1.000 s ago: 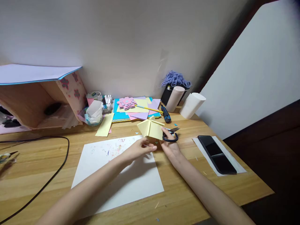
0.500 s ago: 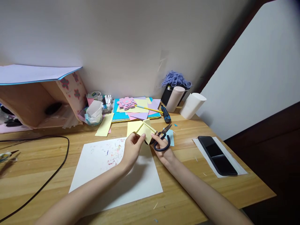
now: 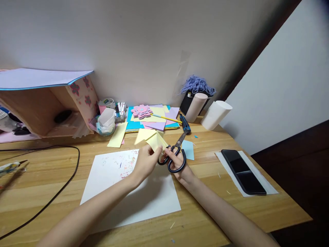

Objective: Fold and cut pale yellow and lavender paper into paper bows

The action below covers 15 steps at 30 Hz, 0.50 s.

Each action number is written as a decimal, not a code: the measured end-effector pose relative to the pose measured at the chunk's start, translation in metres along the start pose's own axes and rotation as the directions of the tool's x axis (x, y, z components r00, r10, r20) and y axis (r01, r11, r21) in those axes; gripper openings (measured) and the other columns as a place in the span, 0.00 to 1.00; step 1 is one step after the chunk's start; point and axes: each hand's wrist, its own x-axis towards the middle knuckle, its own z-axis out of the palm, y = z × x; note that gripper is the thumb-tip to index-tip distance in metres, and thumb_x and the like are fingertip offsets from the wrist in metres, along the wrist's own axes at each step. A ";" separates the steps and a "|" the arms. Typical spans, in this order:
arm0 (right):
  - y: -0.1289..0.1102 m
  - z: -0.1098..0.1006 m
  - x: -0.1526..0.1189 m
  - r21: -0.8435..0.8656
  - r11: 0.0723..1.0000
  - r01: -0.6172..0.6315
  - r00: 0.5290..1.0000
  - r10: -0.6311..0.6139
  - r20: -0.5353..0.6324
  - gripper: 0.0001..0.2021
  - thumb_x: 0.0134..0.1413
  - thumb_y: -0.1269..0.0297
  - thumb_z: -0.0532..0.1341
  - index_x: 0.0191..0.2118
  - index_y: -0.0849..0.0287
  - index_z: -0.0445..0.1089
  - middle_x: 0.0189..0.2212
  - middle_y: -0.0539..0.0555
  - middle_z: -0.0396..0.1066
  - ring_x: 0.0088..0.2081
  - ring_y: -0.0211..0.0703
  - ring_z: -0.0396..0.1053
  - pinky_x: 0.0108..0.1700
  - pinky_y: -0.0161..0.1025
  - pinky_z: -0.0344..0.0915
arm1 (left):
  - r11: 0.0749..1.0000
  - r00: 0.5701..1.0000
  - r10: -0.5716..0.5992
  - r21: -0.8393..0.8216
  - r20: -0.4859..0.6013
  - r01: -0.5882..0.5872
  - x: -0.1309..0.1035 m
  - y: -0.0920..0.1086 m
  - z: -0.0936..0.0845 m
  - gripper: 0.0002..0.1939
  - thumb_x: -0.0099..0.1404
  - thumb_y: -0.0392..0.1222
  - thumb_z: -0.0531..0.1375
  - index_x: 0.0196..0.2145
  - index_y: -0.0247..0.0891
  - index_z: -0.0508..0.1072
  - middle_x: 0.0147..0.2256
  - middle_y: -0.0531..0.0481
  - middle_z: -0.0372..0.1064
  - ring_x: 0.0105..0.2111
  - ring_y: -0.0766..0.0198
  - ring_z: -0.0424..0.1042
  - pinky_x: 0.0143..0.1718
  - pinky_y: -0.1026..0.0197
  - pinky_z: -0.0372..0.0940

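Observation:
Between thumb and fingers, my left hand (image 3: pixel 146 161) pinches a folded piece of pale yellow paper (image 3: pixel 155 140). My right hand (image 3: pixel 180 167) has black-handled scissors (image 3: pixel 177 151) hooked in it, their blades pointing away from me toward the upper right. Its thumb and finger are close to the yellow paper's right edge; whether they pinch it I cannot tell. Below both hands lies a white sheet (image 3: pixel 113 206) with coloured marks. Another yellow sheet (image 3: pixel 140 135) lies just behind the held one, and a light blue square (image 3: pixel 188 151) is right of the scissors.
Behind are stacked coloured papers (image 3: pixel 132 125) with a pink paper flower (image 3: pixel 142 112), a pencil (image 3: pixel 169 118) and a utility knife (image 3: pixel 185 124). A phone (image 3: pixel 243 171) lies right. A cardboard box (image 3: pixel 82 103) stands left, near a black cable (image 3: pixel 74 168) and a glue gun (image 3: pixel 11 168).
The folded yellow paper has tilted and shifted slightly left in my hands. The scissors have swung so their blades point more steeply away. The whole view has shifted a little.

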 end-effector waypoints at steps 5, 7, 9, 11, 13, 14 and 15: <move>-0.011 -0.013 0.006 -0.232 0.963 -0.134 0.965 0.180 0.189 0.29 0.42 0.33 0.54 0.25 0.60 0.61 0.15 0.45 0.58 0.17 0.35 0.62 0.21 0.34 0.63 | 1.000 0.988 0.007 -0.021 -0.152 -0.011 0.021 0.011 -0.032 0.19 0.57 0.46 0.53 0.14 0.38 0.52 0.14 0.58 0.46 0.16 0.73 0.47 0.19 0.66 0.43; -0.016 -0.020 0.005 -0.388 0.912 -0.132 0.920 0.258 0.295 0.32 0.41 0.30 0.51 0.29 0.60 0.62 0.16 0.44 0.57 0.18 0.34 0.62 0.26 0.36 0.67 | 0.999 0.988 -0.007 -0.054 -0.157 -0.001 0.028 0.016 -0.046 0.17 0.55 0.43 0.53 0.14 0.38 0.51 0.14 0.59 0.44 0.16 0.73 0.45 0.18 0.66 0.42; -0.019 -0.026 0.001 -0.515 0.849 -0.122 0.839 0.366 0.403 0.34 0.41 0.29 0.48 0.31 0.61 0.63 0.17 0.44 0.57 0.18 0.33 0.61 0.25 0.36 0.66 | 0.997 0.994 -0.051 -0.067 -0.101 0.044 0.032 0.020 -0.056 0.16 0.53 0.41 0.54 0.14 0.39 0.50 0.14 0.59 0.44 0.15 0.74 0.45 0.18 0.66 0.42; -0.021 -0.028 -0.004 -0.599 0.787 -0.149 0.758 0.479 0.442 0.36 0.40 0.27 0.44 0.32 0.61 0.62 0.17 0.45 0.57 0.17 0.33 0.60 0.23 0.35 0.65 | 0.995 0.995 -0.097 -0.026 -0.022 0.096 0.034 0.023 -0.064 0.15 0.51 0.40 0.54 0.14 0.38 0.51 0.13 0.58 0.46 0.15 0.74 0.47 0.18 0.66 0.45; -0.021 -0.027 -0.009 -0.645 0.746 -0.167 0.713 0.543 0.444 0.38 0.39 0.26 0.40 0.31 0.61 0.61 0.16 0.44 0.55 0.17 0.33 0.59 0.22 0.34 0.64 | 0.990 0.990 -0.139 0.036 0.012 0.138 0.036 0.025 -0.069 0.15 0.50 0.40 0.54 0.13 0.38 0.52 0.13 0.57 0.47 0.15 0.73 0.49 0.18 0.66 0.46; -0.021 -0.026 -0.011 -0.658 0.735 -0.165 0.703 0.556 0.445 0.38 0.39 0.26 0.40 0.30 0.61 0.61 0.16 0.44 0.54 0.16 0.33 0.58 0.21 0.34 0.63 | 0.987 0.988 -0.152 0.058 0.018 0.150 0.037 0.025 -0.071 0.15 0.50 0.40 0.54 0.13 0.38 0.52 0.13 0.57 0.48 0.14 0.73 0.49 0.18 0.66 0.46; -0.021 -0.025 -0.012 -0.665 0.730 -0.157 0.699 0.558 0.447 0.38 0.39 0.26 0.39 0.30 0.61 0.61 0.16 0.44 0.54 0.16 0.33 0.58 0.21 0.34 0.63 | 0.985 0.987 -0.159 0.071 0.022 0.157 0.037 0.024 -0.072 0.15 0.50 0.40 0.54 0.13 0.38 0.52 0.13 0.57 0.48 0.14 0.73 0.49 0.18 0.66 0.46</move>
